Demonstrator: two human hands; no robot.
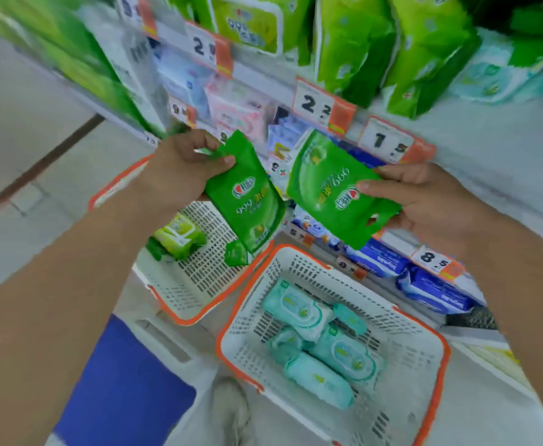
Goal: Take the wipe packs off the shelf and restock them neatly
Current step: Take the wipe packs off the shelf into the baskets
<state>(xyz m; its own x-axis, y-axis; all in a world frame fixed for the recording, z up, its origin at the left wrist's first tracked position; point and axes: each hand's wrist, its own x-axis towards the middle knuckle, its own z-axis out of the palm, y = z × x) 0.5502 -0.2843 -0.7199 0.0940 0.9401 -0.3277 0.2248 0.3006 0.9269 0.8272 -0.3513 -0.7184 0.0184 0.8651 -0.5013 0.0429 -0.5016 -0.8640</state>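
I see my left hand gripping the top edge of a green wipe pack, thumb on the front and fingers curled behind, so the pack hangs tilted down toward the baskets. My right hand pinches a second green pack by its handle end, thumb on top and fingers underneath; this one is turned so its print reads upside down to me. The two packs sit side by side in front of the shelf edge, close but not touching. Behind them the shelf carries price tags and upright light-green packs above, with dark blue packs on the lower level. Below my hands stand two white baskets with orange rims: the nearer basket holds several pale teal packs, the farther basket holds a yellow-green pack
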